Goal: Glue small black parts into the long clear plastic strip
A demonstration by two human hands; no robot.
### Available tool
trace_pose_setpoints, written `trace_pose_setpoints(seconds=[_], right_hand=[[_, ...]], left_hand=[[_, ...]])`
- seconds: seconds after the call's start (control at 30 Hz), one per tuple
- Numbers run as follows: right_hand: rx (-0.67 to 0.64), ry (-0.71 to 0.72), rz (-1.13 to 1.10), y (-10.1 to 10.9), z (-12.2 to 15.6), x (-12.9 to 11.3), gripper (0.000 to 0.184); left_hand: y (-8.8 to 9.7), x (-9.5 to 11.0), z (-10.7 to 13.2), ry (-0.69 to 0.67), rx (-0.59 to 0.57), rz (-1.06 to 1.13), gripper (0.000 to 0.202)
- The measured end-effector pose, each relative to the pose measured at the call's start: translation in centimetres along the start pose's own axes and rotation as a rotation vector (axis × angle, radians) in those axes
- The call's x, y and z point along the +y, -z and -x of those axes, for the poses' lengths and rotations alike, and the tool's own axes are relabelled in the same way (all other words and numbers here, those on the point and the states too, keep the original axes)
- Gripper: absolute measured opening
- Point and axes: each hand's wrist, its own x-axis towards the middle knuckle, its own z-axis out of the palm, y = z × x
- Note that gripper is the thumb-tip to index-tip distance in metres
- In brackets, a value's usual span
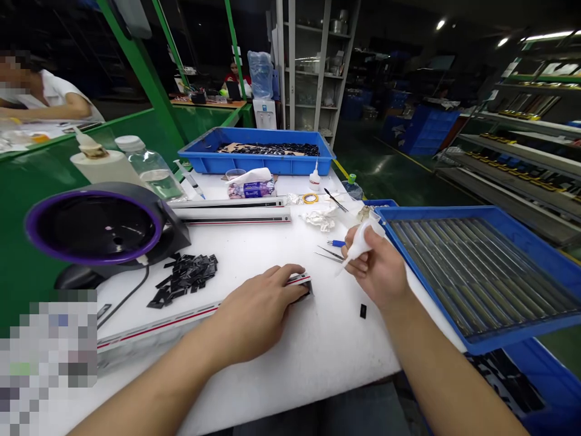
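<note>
My left hand (254, 309) is closed around the right end of a long pale rail (157, 332) with a red stripe, which lies on the white table. In my right hand (385, 272) is a small white squeeze bottle (363, 238), tilted so its thin nozzle points down and left. That nozzle is above the table, apart from the rail's end. One small black rectangular piece (363, 311) lies below my right hand. Metal tweezers (330, 257) and a blue pen (336, 243) are just left of it. A heap of black pieces (188, 277) sits behind the rail.
A round purple-rimmed device (95, 227) stands at the left, near a clear bottle (157, 169). Two more rails (231, 215) lie farther back, before a blue bin (254, 163). At the right, a blue tray (476, 212) holds several long strips. A co-worker (59, 97) sits far left.
</note>
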Motion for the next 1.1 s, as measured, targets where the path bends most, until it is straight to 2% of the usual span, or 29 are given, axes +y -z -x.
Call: trace_pose_setpoints(seconds=[0.07, 0.17, 0.27, 0.33, 0.43, 0.6, 1.1], right_hand=[[0.044, 0.112, 0.189, -0.9, 0.8, 0.4, 0.041], [0.020, 0.340, 0.489, -1.7, 1.9, 0.9, 0.042], [0.037, 0.507, 0.589, -1.8, 2.3, 1.2, 0.040], [0.089, 0.549, 0.610, -1.7, 2.3, 1.6, 0.038], [0.123, 0.579, 0.651, -1.6, 1.9, 2.0, 0.037], [0.106, 0.584, 0.662, -1.6, 1.8, 2.2, 0.035], [0.112, 0.517, 0.681, -1.6, 2.0, 2.3, 0.036]], left_hand=[[-0.1, 0.1, 0.0, 0.000, 0.011, -0.006, 0.046], [-0.2, 0.1, 0.0, -0.014, 0.026, -0.004, 0.046], [-0.3, 0.1, 0.1, -0.027, 0.031, -0.012, 0.045], [-0.4, 0.0, 0.1, -0.032, 0.033, -0.021, 0.045], [-0.3, 0.0, 0.0, -0.042, 0.026, -0.023, 0.045], [-0.1, -0.1, 0.0, -0.052, 0.015, -0.029, 0.043], [-0.1, -0.1, 0.0, -0.057, 0.012, -0.024, 0.040]])
